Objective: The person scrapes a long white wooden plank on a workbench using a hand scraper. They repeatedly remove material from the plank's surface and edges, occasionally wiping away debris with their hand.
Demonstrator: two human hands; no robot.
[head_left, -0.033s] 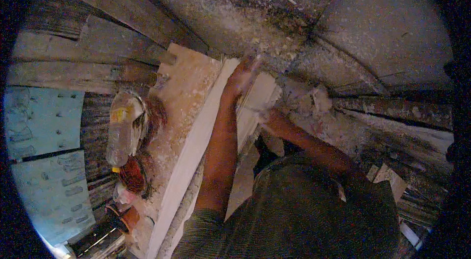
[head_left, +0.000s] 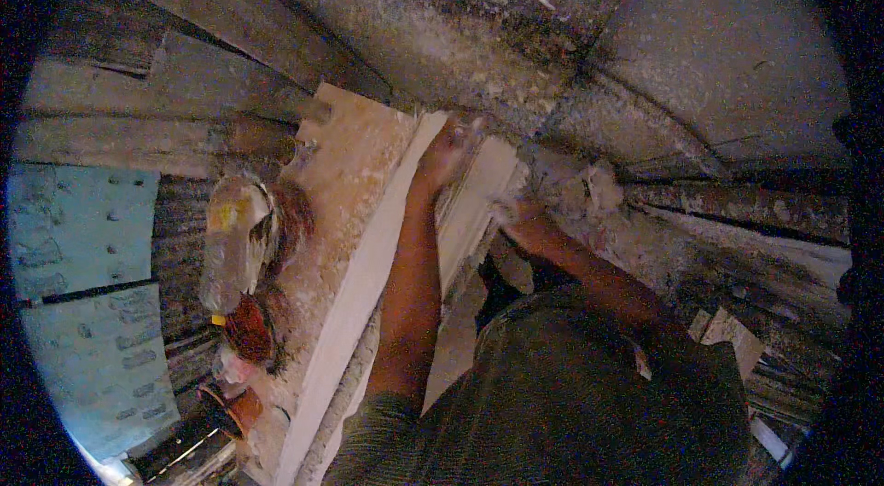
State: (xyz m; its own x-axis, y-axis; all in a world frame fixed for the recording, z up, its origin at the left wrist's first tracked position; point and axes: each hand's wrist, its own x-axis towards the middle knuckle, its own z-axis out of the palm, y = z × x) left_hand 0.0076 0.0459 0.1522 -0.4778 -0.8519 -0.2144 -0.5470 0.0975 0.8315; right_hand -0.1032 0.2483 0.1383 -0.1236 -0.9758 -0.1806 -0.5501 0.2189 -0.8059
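Note:
My left hand (head_left: 448, 153) rests at the far end of a long pale wooden strip (head_left: 345, 306), against the side of a wide grooved pale moulding (head_left: 481, 187). Its fingers point away and to the right, but dimness and blur hide how far they are bent. My right hand (head_left: 518, 217) touches the moulding's near right edge; its fingers are smeared by motion. Whether either hand holds something small I cannot make out. The strip and the moulding lie side by side, slanting from far right to near left, over a dusty brown board (head_left: 361, 141).
Along the board's left side lie a clear plastic bottle (head_left: 221, 251) with a yellow cap, a reddish-brown brush-like thing (head_left: 249, 329) and a brown round container (head_left: 241, 408). A stained wall (head_left: 516, 17) rises behind. Wood scraps (head_left: 727, 339) lie at the right.
My left hand has drawn back slightly toward me along the wood. My right hand has shifted a little to the right, uncovering more of the moulding.

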